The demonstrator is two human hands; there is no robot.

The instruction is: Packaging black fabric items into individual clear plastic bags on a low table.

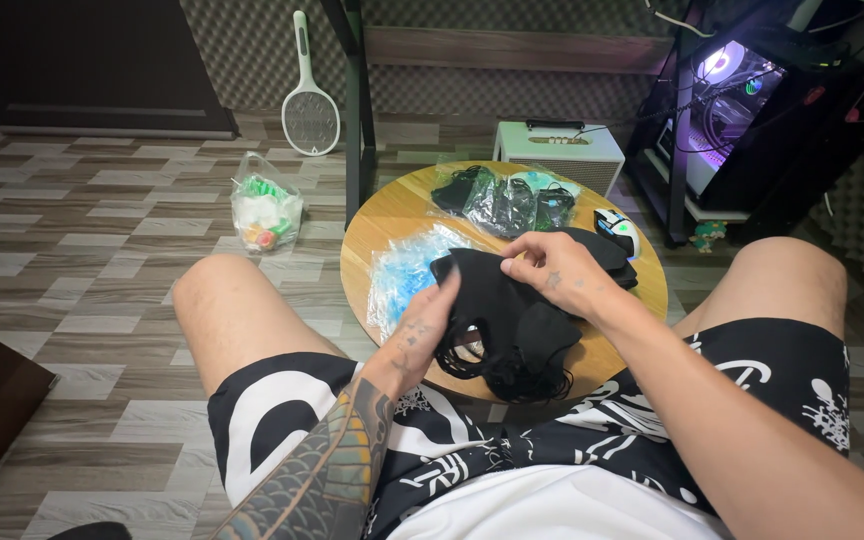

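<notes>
Black face masks (512,320) lie in a loose heap on the near part of the small round wooden table (382,225), right in front of the seated person's lap, with their thin ear loops spilling over the table's near edge. One mask from the top of the heap is stretched between both hands, so its long axis runs roughly from lower left to upper right, across the person's body rather than away from it.

Left hand (420,335) comes in from below and to the left of the heap, fingers curled under the mask's lower left end, pinching cloth and touching the pile beneath. Right hand (557,270) reaches over from the right and sits above the far end of the same mask, thumb and fingers closed narrowly on its upper edge. Both hands touch the heap; the left lies lower and closer to the loops, the right higher and further across the table.

Just beyond the heap, to its left, sits a clear packet of pale blue masks (407,275), touching the black pile. Further back lie bagged dark masks (502,200), and a computer mouse (619,232) rests near the right hand, apart from it.
</notes>
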